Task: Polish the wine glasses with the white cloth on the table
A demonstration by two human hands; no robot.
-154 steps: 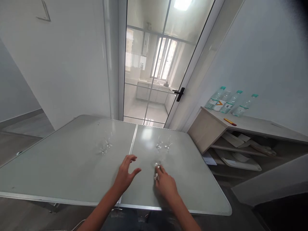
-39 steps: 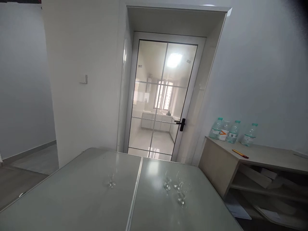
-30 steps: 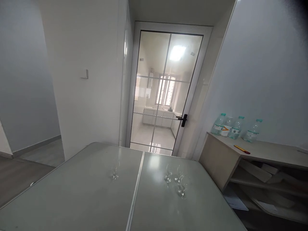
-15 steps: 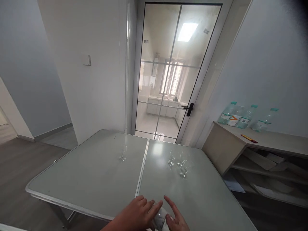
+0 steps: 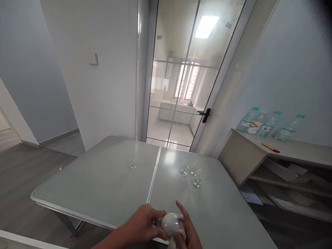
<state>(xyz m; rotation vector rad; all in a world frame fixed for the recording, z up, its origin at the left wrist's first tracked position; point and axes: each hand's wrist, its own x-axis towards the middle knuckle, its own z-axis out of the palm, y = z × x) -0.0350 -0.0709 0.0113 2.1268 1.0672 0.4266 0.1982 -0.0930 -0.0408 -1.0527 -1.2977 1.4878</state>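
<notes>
My two hands meet low over the near edge of the grey folding table (image 5: pixel 103 193). My left hand (image 5: pixel 144 226) is closed round a small clear glass (image 5: pixel 156 224), which is mostly hidden. Closed fingers of my right hand (image 5: pixel 187 229) press a white cloth (image 5: pixel 169 223) against the glass, with the forefinger stretched out. One stemmed glass (image 5: pixel 133 164) stands alone on the table's left half. A group of three stemmed glasses (image 5: pixel 195 174) stands on the right half, well beyond my hands.
A metal seam (image 5: pixel 153 174) splits the tabletop. To the right stands a wooden shelf unit (image 5: pixel 242 155) with several water bottles (image 5: pixel 269 122) and an orange pen (image 5: pixel 271 148) on top. Behind the table is a glass door (image 5: pixel 181 79) with a black handle (image 5: pixel 205 114).
The view has tipped down and both hands have come in at the bottom with the white cloth. Five seconds ago two glasses stood on the left half; now one stands there.
</notes>
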